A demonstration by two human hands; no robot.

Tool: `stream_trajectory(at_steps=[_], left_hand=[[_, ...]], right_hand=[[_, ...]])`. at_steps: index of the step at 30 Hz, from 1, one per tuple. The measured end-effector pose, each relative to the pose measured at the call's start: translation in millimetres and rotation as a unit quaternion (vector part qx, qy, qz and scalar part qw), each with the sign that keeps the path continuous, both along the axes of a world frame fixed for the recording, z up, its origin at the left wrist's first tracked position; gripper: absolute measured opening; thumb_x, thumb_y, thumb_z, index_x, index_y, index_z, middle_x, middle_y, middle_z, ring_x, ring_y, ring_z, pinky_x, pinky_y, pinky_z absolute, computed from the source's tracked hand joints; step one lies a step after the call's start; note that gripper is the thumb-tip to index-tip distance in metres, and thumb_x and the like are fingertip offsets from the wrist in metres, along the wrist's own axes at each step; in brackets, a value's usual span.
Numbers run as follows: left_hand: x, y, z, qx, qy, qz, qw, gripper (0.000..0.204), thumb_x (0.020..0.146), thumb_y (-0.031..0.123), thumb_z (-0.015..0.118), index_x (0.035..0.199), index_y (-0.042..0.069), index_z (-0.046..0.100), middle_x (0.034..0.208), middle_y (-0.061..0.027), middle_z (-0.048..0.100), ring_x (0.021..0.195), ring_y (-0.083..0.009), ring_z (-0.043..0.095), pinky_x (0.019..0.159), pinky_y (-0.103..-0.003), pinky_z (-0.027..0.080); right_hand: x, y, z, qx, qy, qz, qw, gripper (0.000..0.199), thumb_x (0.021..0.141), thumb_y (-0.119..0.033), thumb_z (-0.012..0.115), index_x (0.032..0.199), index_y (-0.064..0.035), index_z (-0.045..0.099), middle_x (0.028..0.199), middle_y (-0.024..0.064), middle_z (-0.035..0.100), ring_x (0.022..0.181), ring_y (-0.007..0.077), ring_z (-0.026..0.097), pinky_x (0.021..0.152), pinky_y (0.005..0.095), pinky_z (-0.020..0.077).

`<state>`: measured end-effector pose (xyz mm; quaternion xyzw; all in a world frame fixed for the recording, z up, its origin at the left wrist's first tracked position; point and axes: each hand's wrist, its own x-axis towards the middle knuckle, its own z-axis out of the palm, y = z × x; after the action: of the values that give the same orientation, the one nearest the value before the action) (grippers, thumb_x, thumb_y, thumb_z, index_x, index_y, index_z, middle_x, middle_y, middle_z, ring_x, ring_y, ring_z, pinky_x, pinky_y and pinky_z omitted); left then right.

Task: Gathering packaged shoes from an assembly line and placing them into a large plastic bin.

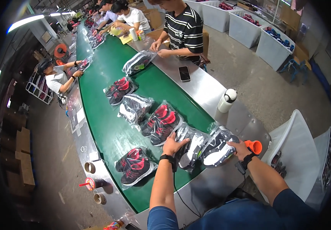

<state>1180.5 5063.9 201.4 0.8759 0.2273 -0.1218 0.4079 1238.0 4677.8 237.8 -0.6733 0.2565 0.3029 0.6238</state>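
Two bagged pairs of shoes lie between the hands, near ends toward the body. Right hand: fingers closed over the right edge of the white-soled pair; thumb placement cannot be told. That pair lies directly to this hand's left and is touched by it, with the left hand well apart. Its long axis is hard to read under the shiny plastic; probably slanting from near left to far right.

Left hand: spread, thumb held away from the fingers and pointing right across the edge of the grey-and-white pair. That pair sits just right of this hand, long axis running roughly away from the body, and butts up against the white-soled pair.

Just beyond the left hand's fingers: a black-and-red pair, bagged. To the same hand's left, apart: another bagged pair, also black and red. All on the green belt.

Just right of the right hand: an orange cup. Farther beyond that hand, on the metal desk: a white bottle.
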Motion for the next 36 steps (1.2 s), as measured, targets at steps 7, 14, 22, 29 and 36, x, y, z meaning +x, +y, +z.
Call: stream_trajectory(at_steps=[7,14,22,29,36], left_hand=[[-46.2,21.9,-52.6,-0.256,0.009,0.156,0.954,0.085,0.077,0.035,0.088,0.135,-0.014,0.05,0.114,-0.012,0.068,0.094,-0.0169,0.067,0.08,-0.028,0.053],[-180.8,-20.9,-16.4,-0.071,-0.204,0.273,0.938,0.065,0.07,0.02,0.086,0.118,-0.006,0.051,0.106,-0.0142,0.059,0.094,-0.0192,0.058,0.082,-0.034,0.05],[-359.9,-114.7,-4.7,-0.124,-0.266,0.284,0.913,0.047,0.091,-0.003,0.059,0.137,0.0,0.05,0.14,-0.0148,0.051,0.127,-0.0258,0.053,0.106,-0.037,0.045],[-372.5,-129.9,14.7,-0.451,-0.218,0.434,0.749,0.062,0.098,0.01,0.056,0.155,0.004,0.033,0.149,-0.0189,0.046,0.133,-0.0229,0.05,0.108,-0.038,0.042],[-300.4,-129.4,22.6,-0.276,-0.155,0.351,0.881,0.093,0.088,0.02,0.077,0.157,-0.004,0.019,0.156,-0.0193,0.034,0.137,-0.026,0.041,0.114,-0.034,0.032]], right_hand=[[-20.9,20.4,40.7,0.092,-0.196,0.089,0.972,0.075,0.076,-0.016,0.086,0.138,0.0005,0.047,0.121,0.0082,0.063,0.113,0.0203,0.061,0.098,0.0327,0.0486],[-60.9,6.4,99.0,-0.125,-0.45,0.281,0.838,0.084,0.066,-0.018,0.09,0.136,-0.0012,0.048,0.129,0.0141,0.055,0.12,0.0291,0.056,0.102,0.0366,0.0454],[-113.1,-62.1,81.6,-0.157,-0.587,0.569,0.554,0.061,0.071,0.001,0.072,0.127,-0.0189,0.059,0.13,0.01,0.052,0.122,0.0334,0.052,0.102,0.0459,0.0453],[-127.9,-83.1,52.1,-0.118,-0.378,0.392,0.83,0.074,0.085,-0.035,0.076,0.142,-0.0017,0.042,0.139,0.0184,0.05,0.13,0.0342,0.05,0.11,0.0434,0.039],[-119.8,-46.2,-3.0,0.0,-0.253,0.369,0.894,0.095,0.089,-0.04,0.073,0.157,0.0006,0.02,0.15,0.0207,0.043,0.138,0.028,0.044,0.115,0.0371,0.0333]])
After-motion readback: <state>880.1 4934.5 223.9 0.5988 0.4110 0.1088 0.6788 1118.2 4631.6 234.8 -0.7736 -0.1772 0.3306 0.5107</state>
